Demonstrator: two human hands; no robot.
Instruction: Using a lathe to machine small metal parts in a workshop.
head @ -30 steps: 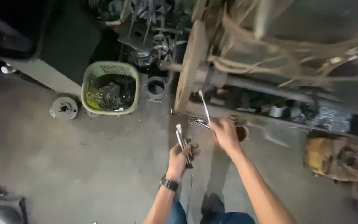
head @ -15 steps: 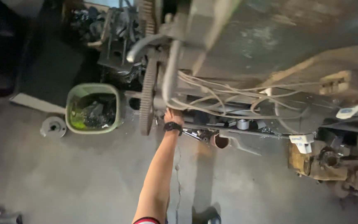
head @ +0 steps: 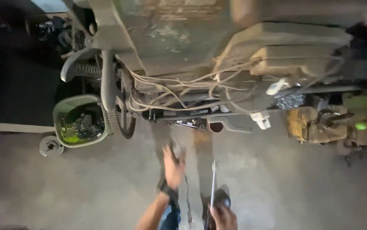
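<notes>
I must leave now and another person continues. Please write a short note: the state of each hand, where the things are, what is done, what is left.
Left hand: open, holding nothing, raised over the concrete floor in front of the machine.
Right hand: closed on a long metal tool that points up toward the machine.
Green bin with scrap stands at the left, beside the belt wheel.
Done: cannot tell from this view.
Left: no hand touches the machine at this moment.

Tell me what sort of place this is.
Probably a machine repair workshop: a large worn machine with loose cables, a toothed wheel, a green basket of metal scrap, and a long tool in the right hand.
</notes>
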